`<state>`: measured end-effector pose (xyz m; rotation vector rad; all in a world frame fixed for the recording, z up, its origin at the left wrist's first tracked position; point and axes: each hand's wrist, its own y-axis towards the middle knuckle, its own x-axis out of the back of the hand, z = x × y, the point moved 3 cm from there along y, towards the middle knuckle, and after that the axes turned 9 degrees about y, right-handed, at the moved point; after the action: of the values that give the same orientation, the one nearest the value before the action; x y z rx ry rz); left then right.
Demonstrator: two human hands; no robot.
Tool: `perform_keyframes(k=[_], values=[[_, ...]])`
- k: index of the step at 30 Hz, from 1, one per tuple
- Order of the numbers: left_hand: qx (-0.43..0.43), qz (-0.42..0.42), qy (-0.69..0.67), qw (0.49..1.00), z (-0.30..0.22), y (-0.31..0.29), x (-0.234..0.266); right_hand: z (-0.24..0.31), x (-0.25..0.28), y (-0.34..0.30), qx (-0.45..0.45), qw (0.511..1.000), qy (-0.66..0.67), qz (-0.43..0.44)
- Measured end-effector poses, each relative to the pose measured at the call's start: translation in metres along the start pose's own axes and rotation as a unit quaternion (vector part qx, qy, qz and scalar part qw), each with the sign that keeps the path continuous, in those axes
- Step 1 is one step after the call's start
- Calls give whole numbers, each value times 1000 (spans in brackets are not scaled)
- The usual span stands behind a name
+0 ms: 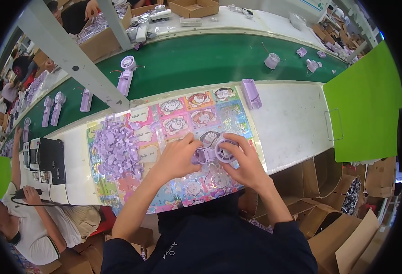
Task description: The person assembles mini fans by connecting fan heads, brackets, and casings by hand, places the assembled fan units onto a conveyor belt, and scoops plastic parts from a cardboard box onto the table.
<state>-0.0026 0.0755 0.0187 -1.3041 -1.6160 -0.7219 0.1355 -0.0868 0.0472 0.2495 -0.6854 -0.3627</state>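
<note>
Both hands hold a lilac plastic handheld fan body (205, 156) low over a colourful printed mat (171, 194). My left hand (179, 156) is closed on the handle end, thumb and fingers gripping it from the left. On the right, the round fan head sits between the thumb and curled fingers of my right hand (245, 163). My fingers cover part of the fan. Left of my left hand lies a heap of small lilac plastic parts (116, 148). Beyond my right hand, a lilac handle shell (251, 94) rests at the mat's far right corner.
A green conveyor belt (201, 59) crosses behind the table, carrying fan parts, including an upright fan (126, 75). A grey metal post (80, 55) stands at the left. A black box device (48, 160) is near a co-worker (32, 219). A bright green panel (365, 105) stands right; cardboard boxes (301, 182) sit below.
</note>
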Motion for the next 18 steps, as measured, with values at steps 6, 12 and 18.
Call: perform_keyframes(k=[6, 12, 18], values=[[-1, -47, -54, 997, 9, -8, -4, 2, -9, 5, 53, 999, 12, 7], [21, -26, -94, 995, 8, -10, 8, 7, -13, 9, 66, 998, 8, -8], [18, -30, -175, 984, 13, -10, 4, 3, -21, 4, 105, 993, -52, -15]])
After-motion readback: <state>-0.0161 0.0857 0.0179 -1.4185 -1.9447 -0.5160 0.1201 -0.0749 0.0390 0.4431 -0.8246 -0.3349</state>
